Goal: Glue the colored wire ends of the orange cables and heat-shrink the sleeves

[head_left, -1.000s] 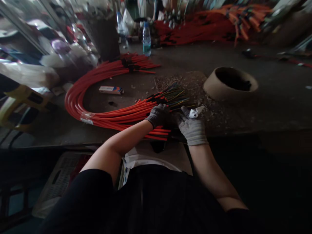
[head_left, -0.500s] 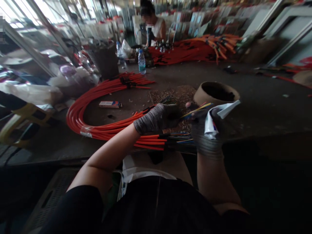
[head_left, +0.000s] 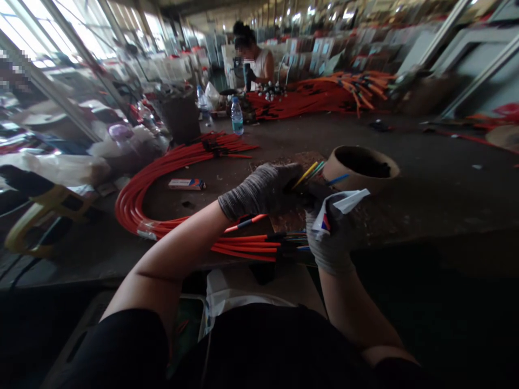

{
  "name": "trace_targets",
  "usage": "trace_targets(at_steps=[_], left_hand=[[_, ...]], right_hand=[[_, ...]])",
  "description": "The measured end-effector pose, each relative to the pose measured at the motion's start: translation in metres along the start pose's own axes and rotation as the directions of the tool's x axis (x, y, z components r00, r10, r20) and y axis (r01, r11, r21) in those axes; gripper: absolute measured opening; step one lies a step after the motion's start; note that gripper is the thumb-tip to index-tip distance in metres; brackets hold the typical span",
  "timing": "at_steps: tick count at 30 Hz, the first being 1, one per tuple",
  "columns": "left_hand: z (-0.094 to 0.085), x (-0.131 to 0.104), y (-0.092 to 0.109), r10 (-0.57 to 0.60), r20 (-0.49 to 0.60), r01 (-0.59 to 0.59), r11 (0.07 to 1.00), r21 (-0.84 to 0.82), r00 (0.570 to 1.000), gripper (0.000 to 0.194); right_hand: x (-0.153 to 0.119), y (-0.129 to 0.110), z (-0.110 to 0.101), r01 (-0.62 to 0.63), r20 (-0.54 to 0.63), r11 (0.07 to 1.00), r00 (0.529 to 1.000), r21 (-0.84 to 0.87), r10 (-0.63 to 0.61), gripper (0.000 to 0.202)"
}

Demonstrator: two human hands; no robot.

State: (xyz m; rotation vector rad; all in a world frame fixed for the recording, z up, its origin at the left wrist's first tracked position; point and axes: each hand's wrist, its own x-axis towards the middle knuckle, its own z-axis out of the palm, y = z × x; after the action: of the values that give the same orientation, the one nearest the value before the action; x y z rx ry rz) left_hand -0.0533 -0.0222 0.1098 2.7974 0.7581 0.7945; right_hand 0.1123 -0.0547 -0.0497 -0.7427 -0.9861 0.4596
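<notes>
My left hand (head_left: 278, 186), in a grey knit glove, is closed around thin coloured wires (head_left: 307, 174). Yellow and green ends stick out beyond its fingers. Close beside it, my gloved right hand (head_left: 330, 229) is closed, its fingertips dark and partly hidden near the wires. A crumpled white packet (head_left: 352, 201) with a red and blue mark is held in that hand. One blue wire (head_left: 338, 179) pokes out above the right fingers. Below my hands lie orange cables (head_left: 247, 248) with black bands and bare wires at their ends.
A cardboard ring-shaped tub (head_left: 336, 170) stands just beyond my right hand. A bent bundle of orange cables (head_left: 127, 194), a small box (head_left: 187, 184) and a water bottle (head_left: 237, 116) are on the table. Across it, a person (head_left: 259, 62) sits near more orange cables (head_left: 324, 89).
My right hand has moved left and slightly down, closer to my left hand. The wires now point more steeply up, and a blue one shows separately. The view has tilted up a little.
</notes>
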Motion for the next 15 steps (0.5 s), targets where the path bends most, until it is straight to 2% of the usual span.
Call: trace_targets(at_steps=[2,5,8,10,12,13,15], left_hand=[[0.0,-0.007,0.002,-0.076,-0.076,0.069,0.994,-0.083,0.994,0.021],[0.0,-0.024,-0.005,-0.179,-0.117,0.129,0.928,-0.348,0.977,0.013],[-0.002,-0.056,-0.01,-0.288,-0.158,0.164,0.83,-0.533,0.945,0.025],[-0.001,-0.083,-0.005,-0.326,-0.246,0.141,0.816,-0.56,0.913,0.031],[0.004,-0.11,0.008,-0.327,-0.338,0.109,0.841,-0.53,0.883,0.039],[0.007,-0.122,0.016,-0.323,-0.372,0.102,0.857,-0.505,0.87,0.047],[0.015,-0.14,0.032,-0.311,-0.423,0.087,0.878,-0.471,0.851,0.065]], right_hand=[[-0.009,-0.006,0.007,-0.014,0.025,1.0,1.0,-0.005,0.014,0.024],[-0.017,-0.013,0.016,-0.066,0.112,0.997,0.992,0.045,0.061,0.026],[-0.018,-0.017,0.028,-0.16,0.221,0.98,0.966,0.115,0.131,0.031],[-0.019,-0.023,0.038,-0.258,0.295,0.954,0.933,0.152,0.205,0.028],[-0.025,-0.031,0.047,-0.352,0.355,0.918,0.894,0.181,0.272,0.02],[-0.029,-0.037,0.05,-0.365,0.37,0.911,0.886,0.19,0.278,0.019],[-0.038,-0.05,0.053,-0.305,0.399,0.94,0.89,0.155,0.223,0.023]])
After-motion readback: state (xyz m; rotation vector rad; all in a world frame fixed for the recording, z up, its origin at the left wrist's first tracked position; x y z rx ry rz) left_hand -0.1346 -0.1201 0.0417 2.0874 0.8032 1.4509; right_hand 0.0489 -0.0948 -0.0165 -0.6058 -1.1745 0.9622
